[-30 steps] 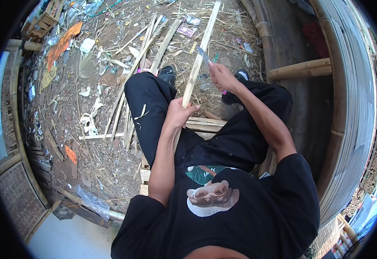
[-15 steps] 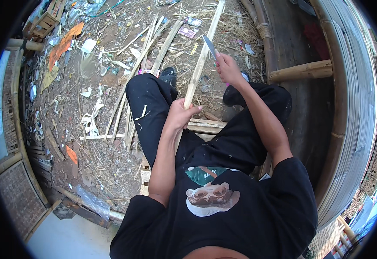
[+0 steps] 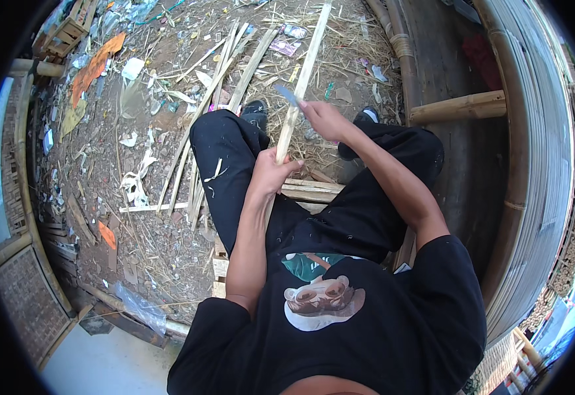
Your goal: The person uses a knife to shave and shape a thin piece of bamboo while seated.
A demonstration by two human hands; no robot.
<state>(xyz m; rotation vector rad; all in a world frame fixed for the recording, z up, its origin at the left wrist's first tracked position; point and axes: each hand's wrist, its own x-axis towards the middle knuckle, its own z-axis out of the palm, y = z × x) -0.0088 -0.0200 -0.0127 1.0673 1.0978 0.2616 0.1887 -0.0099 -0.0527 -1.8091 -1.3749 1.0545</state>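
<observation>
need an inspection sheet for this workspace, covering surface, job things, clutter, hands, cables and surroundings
Surface: dirt ground, littered with straw and scraps
Job's things: long pale wooden strip; knife, blade across the strip, contact unclear
Clutter: loose wooden strips past the left knee; torn orange sheet farther left
Hands: left hand grips the strip's near part; right hand holds the knife
Cables: nothing clearly identifiable
Surroundings: bamboo crossbar at right; slatted wooden crate at upper left

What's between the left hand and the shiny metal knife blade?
In the head view, part of the long, flat, pale wooden strip lies between them.
</observation>
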